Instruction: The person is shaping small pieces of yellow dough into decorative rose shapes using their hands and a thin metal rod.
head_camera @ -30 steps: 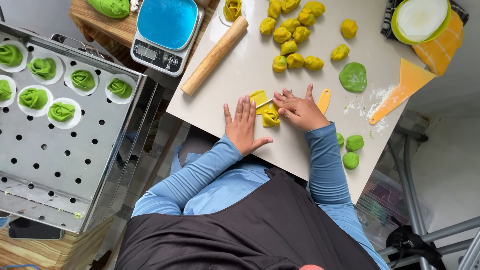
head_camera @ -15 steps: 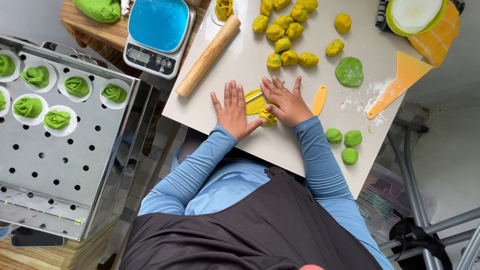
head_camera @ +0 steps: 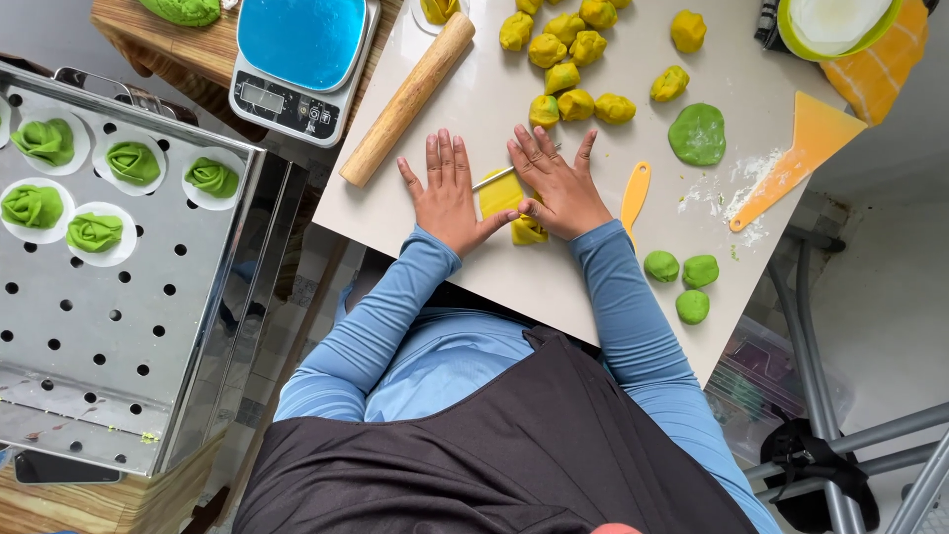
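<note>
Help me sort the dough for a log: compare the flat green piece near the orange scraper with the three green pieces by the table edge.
The flat green piece is pressed into a broad disc; the three green pieces are rounded lumps. The disc lies alone and looks wider than any single lump; the lumps sit clustered. Flour lies near the disc, none visibly near the lumps. They share the same green colour, and neither hand touches them.

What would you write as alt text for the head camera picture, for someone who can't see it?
Seen from above, a left hand and right hand press flat on yellow dough on a white table, with a wooden rolling pin and a blue scale nearby.
</note>
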